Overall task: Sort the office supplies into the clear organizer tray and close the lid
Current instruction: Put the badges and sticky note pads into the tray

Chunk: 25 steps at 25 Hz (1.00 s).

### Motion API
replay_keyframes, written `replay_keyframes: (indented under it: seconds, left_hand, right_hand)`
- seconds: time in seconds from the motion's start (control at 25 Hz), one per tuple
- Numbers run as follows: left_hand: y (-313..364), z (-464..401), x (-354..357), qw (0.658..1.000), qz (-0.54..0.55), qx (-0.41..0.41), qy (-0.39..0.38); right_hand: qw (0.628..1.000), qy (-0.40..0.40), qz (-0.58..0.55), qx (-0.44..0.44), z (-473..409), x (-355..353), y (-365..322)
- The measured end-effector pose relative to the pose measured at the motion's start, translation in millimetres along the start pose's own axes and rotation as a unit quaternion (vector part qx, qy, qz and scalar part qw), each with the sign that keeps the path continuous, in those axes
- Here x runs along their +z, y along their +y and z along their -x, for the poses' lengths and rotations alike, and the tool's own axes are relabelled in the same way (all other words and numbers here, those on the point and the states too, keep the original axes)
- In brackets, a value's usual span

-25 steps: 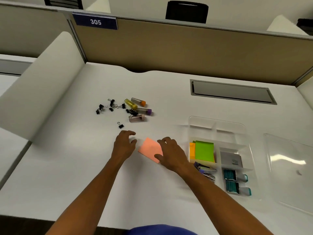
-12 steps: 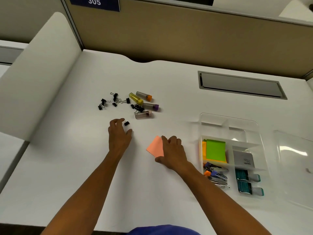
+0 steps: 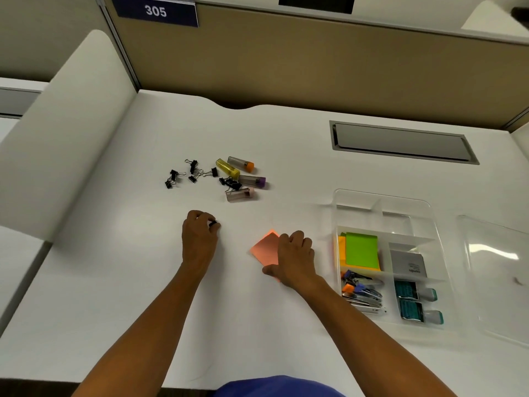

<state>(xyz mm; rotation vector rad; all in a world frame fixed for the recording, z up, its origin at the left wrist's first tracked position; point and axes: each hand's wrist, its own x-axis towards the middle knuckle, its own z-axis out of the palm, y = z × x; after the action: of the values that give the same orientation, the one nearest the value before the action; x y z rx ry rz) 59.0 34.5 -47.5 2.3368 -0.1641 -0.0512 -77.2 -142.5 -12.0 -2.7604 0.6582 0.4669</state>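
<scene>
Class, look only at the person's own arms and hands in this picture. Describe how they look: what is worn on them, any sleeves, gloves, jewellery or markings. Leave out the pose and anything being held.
Both forearms are bare from wrist to the frame's lower edge; no sleeves show. The left hand and the right hand wear no gloves, and no rings, watch or bracelets can be seen. No markings are discernible. A piece of blue clothing shows at the bottom edge, between the arms.

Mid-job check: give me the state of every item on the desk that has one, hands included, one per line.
Left hand: fingers pinching a stray binder clip.
Right hand: fingers curled on the pink sticky pad, still on the desk.
Organizer tray: open, partly filled, rear compartments bare.
Lid: off, lying right of the tray.
Green sticky pad: in the tray.
Binder clips: loose on the desk.
Small tubes: unsorted, lying flat.
</scene>
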Motion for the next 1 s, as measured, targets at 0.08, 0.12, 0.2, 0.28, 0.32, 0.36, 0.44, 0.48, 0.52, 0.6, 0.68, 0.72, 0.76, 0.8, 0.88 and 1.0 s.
replay_keyframes:
  seconds: [0.08, 0.12, 0.2, 0.28, 0.32, 0.36, 0.44, 0.48, 0.52, 0.6, 0.68, 0.72, 0.76, 0.8, 0.88, 1.0]
  left_hand:
    - [-1.3, 6.4, 0.3, 1.000, -0.007, 0.014, -0.006]
    - [-1.2, 9.7, 0.5, 1.000, -0.007, 0.018, -0.011]
    - [0.2, 15.8, 0.2, 1.000, 0.001, 0.013, -0.024]
    - [2.7, 21.4, 0.0, 0.999, -0.001, 0.006, -0.035]
    - [3.8, 23.5, 0.0, 0.999, -0.005, 0.007, -0.038]
    - [5.1, 25.8, 0.0, 0.999, -0.011, 0.010, -0.040]
    - [9.7, 32.7, 1.6, 0.998, -0.047, 0.020, -0.044]
    - [11.2, 36.4, 3.4, 0.996, -0.077, 0.028, -0.043]
    - [12.7, 40.5, 5.7, 0.992, -0.110, 0.038, -0.038]
    - [14.5, 49.0, 11.4, 0.988, -0.145, 0.050, -0.031]
    - [17.0, 54.4, 16.6, 0.988, -0.144, 0.043, -0.030]
    - [18.1, 55.3, 18.0, 0.989, -0.138, 0.033, -0.032]
    - [20.1, 55.9, 18.9, 0.991, -0.129, 0.019, -0.038]
    - [21.7, 55.9, 19.1, 0.992, -0.120, 0.006, -0.045]
    - [23.1, 55.1, 19.3, 0.991, -0.120, -0.013, -0.059]
    - [22.9, 58.8, 21.9, 0.986, -0.153, -0.019, -0.066]
  right_hand:
    - [1.000, 0.002, -0.010, 0.002, 3.8, -1.8, 0.4]
    - [1.000, 0.001, -0.020, -0.001, 6.3, -3.1, 1.3]
    - [0.999, -0.006, -0.045, -0.015, 11.4, -4.4, 3.5]
    - [0.997, 0.004, -0.071, -0.033, 17.5, -7.0, 7.3]
    - [0.996, 0.014, -0.084, -0.037, 20.3, -10.6, 10.0]
    - [0.994, 0.024, -0.096, -0.039, 22.1, -15.4, 13.8]
    - [0.991, 0.047, -0.117, -0.036, 26.4, -30.9, 27.0]
    - [0.988, 0.061, -0.136, -0.029, 27.7, -40.6, 35.8]
    - [0.984, 0.078, -0.162, -0.019, 28.3, -50.4, 46.2]
    - [0.970, 0.110, -0.215, 0.005, 28.9, -69.1, 69.0]
    - [0.961, 0.121, -0.247, 0.029, 28.7, -83.7, 92.1]
    - [0.960, 0.122, -0.248, 0.039, 28.3, -89.3, 102.7]
    - [0.962, 0.123, -0.238, 0.046, 28.6, -93.7, 113.7]
    - [0.966, 0.126, -0.220, 0.049, 29.1, -97.0, 123.7]
    - [0.975, 0.126, -0.179, 0.048, 30.6, -100.4, 140.3]
    - [0.986, 0.108, -0.120, 0.045, 33.3, -100.9, 154.6]
